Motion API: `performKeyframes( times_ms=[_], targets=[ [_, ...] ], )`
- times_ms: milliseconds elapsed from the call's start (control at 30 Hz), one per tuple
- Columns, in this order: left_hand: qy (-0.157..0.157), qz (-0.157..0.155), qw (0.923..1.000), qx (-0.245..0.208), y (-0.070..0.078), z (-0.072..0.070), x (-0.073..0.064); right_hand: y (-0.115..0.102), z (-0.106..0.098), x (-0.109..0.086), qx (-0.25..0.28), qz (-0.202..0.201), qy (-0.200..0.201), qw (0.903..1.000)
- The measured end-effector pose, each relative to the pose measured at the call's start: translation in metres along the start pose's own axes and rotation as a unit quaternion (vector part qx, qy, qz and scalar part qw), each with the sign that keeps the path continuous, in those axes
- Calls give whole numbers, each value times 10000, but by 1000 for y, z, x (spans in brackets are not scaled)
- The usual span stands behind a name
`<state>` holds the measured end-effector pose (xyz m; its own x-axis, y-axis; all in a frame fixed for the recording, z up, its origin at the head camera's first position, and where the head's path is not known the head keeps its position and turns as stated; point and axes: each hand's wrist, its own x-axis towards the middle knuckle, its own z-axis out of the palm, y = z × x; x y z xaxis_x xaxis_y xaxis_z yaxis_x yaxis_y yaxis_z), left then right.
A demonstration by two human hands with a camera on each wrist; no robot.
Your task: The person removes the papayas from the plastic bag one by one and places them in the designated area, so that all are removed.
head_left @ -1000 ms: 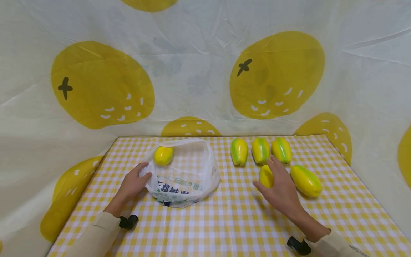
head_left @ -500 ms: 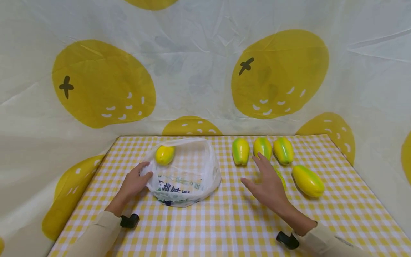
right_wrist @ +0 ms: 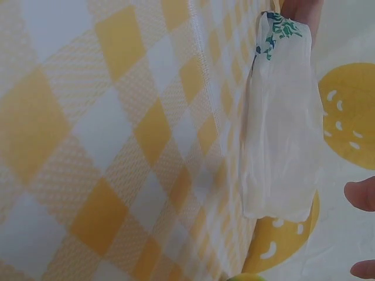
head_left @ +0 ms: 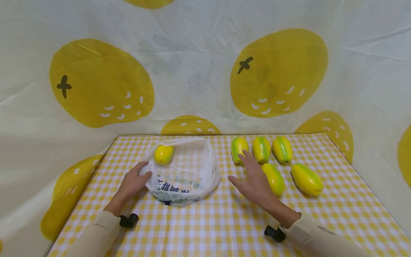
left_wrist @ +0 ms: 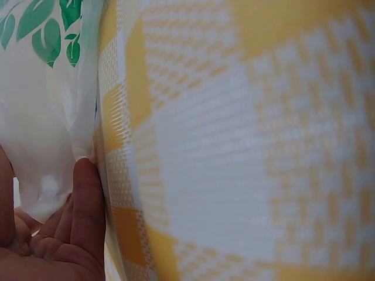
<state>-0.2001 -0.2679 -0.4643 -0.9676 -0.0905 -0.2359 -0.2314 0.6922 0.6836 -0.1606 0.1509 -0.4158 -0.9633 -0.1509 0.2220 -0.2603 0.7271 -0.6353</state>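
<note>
A white plastic bag (head_left: 212, 175) lies with its mouth spread on the table, and a yellow papaya (head_left: 163, 155) is inside at its back left. My left hand (head_left: 133, 182) pinches the bag's left edge; in the left wrist view the bag (left_wrist: 44, 111) runs down between thumb and fingers. My right hand (head_left: 255, 184) hovers with spread fingers and holds nothing. It is just left of a yellow-green papaya (head_left: 276, 180), and its fingertips overlap the leftmost back papaya (head_left: 237, 147). In the right wrist view, only two fingertips (right_wrist: 362, 194) show at the edge.
Two more papayas, one in the middle (head_left: 261, 148) and one at the right (head_left: 282, 149), complete the back row. Another papaya (head_left: 307, 179) lies at the right. A checked cloth (head_left: 199, 232) covers the table, and a fruit-print curtain (head_left: 192, 78) hangs behind it.
My right hand has moved left, away from the front papaya, which now shows more fully, toward the leftmost back papaya. My left hand and the bag have stayed put.
</note>
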Motion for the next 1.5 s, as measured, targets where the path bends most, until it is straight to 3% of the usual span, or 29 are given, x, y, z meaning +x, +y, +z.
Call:
performKeyframes(
  times_ms=[300, 600, 900, 1500],
  targets=[
    [1, -8, 10000, -54, 1, 0, 1, -10, 14, 8, 226, 87, -258, 9994],
    [-17, -8, 10000, 2, 1, -1, 1, -22, 28, 16, 441, 38, -254, 9987],
    [-13, -122, 9999, -11, 2, 0, 0, -40, 42, 23, 1008, 394, -519, 9928],
    [-5, -82, 9999, -69, 0, 1, 2, -65, 74, 33, 1581, 361, -644, 9847]
  ],
)
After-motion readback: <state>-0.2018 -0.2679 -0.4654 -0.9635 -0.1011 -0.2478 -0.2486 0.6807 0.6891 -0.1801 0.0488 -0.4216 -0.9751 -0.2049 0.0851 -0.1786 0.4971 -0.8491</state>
